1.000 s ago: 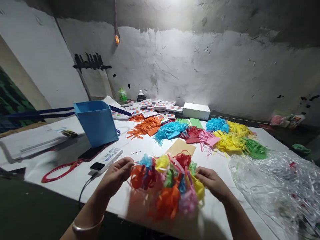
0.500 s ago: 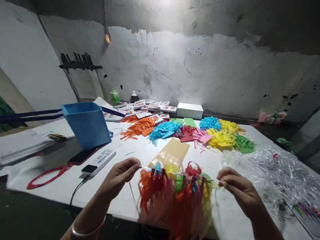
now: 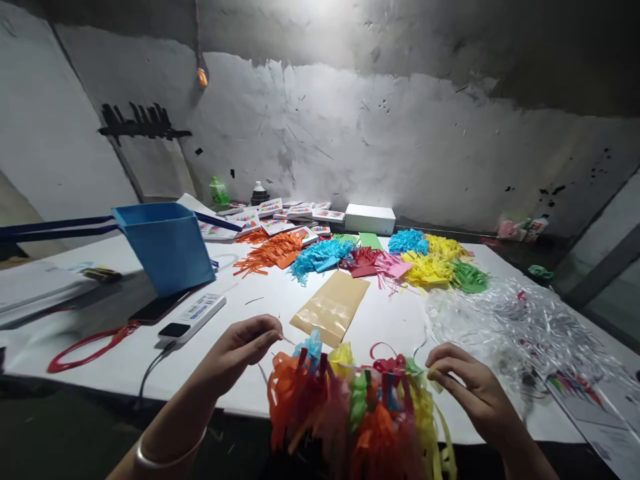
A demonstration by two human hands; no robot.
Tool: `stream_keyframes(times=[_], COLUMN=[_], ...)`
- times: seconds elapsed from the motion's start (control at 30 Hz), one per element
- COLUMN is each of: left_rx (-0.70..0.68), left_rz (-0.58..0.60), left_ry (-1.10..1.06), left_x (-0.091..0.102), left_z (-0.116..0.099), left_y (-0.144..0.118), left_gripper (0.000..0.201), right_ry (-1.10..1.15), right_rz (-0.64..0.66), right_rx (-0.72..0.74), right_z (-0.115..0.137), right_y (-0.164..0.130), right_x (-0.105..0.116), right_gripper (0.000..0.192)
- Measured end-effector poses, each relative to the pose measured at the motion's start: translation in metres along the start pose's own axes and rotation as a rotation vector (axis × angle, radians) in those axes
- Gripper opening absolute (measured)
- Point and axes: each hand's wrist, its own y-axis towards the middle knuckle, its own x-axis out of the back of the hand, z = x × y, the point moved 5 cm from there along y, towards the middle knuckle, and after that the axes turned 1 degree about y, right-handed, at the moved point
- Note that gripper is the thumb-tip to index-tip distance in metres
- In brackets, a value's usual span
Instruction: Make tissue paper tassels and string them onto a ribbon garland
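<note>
Item: paper-fringe garland [image 3: 350, 407], multicoloured strips on a thin string, hanging over the near edge of the white tabletop [image 3: 380, 320]. Left hand [image 3: 240, 350]: fingers pinched on the string's left end. Right hand [image 3: 473, 390]: fingers pinched on the right end. Beyond, centre: tan pouch [image 3: 331, 307]. Far: piles of cut paper fringe [image 3: 370, 257]. Left: blue box [image 3: 167, 247]. Right: clear plastic wrappers [image 3: 510, 323].
</note>
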Motion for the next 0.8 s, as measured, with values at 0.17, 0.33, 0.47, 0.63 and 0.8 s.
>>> stream_keyframes(times=[0.17, 0.33, 0.47, 0.63, 0.8], left_rx=[0.01, 0.018, 0.041, 0.003, -0.021], left_rz=[-0.017, -0.022, -0.036, -0.126, -0.049], left_ry=[-0.04, -0.066, -0.101, -0.208, -0.186], left_x=[-0.005, -0.018, -0.025, -0.021, -0.028], left_z=[0.002, 0.002, 0.011, 0.018, 0.011], left_y=[-0.012, -0.025, -0.036, -0.053, -0.064], left_gripper=[0.035, 0.037, 0.039, 0.037, 0.035], right_ry=[0.069, 0.127, 0.255, -0.028, 0.086], right_rz=[-0.058, 0.011, 0.013, 0.173, -0.007], right_rx=[-0.037, -0.2, -0.276, -0.219, -0.16], right_z=[0.002, -0.013, -0.02, 0.002, 0.015], right_y=[-0.03, -0.062, -0.084, -0.104, -0.114], right_x=[0.001, -0.009, -0.018, -0.027, -0.025], right_gripper=[0.021, 0.044, 0.083, 0.039, 0.046])
